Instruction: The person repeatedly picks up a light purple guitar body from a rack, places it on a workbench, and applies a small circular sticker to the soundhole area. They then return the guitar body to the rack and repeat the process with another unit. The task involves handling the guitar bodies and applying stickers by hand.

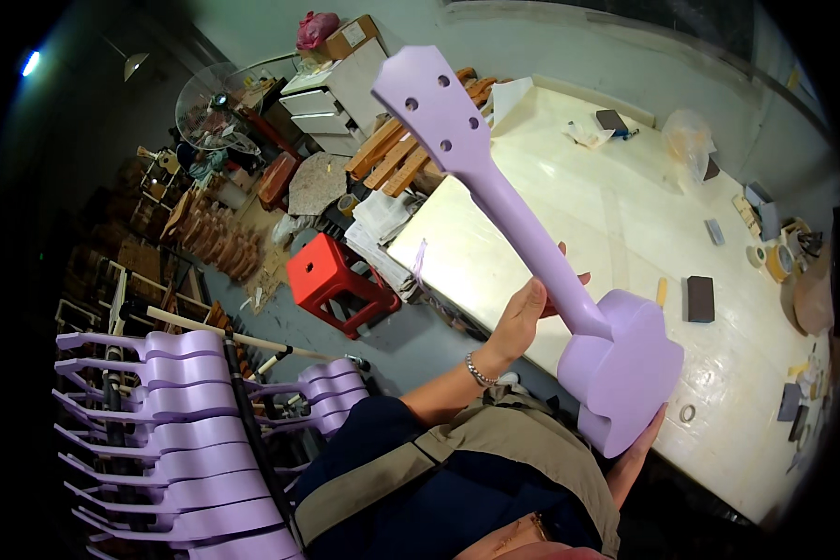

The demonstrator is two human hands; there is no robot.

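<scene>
While the lilac ukulele [616, 359] hangs just above the near edge of the pale workbench [569, 215], the left hand [523, 313] wraps its neck and the right hand [639, 448] cups its lower body, sensible holds for something seemingly light, rigid and easily scuffed.

Left hand [523, 313]: raised, fingers curled closed in a grip, thumb side toward camera.
Left wrist: extended, wearing 1 beaded bracelet.
Left forearm: bare, angled upward.
Right hand [639, 448]: low, mostly hidden, fingers extended upward.
</scene>
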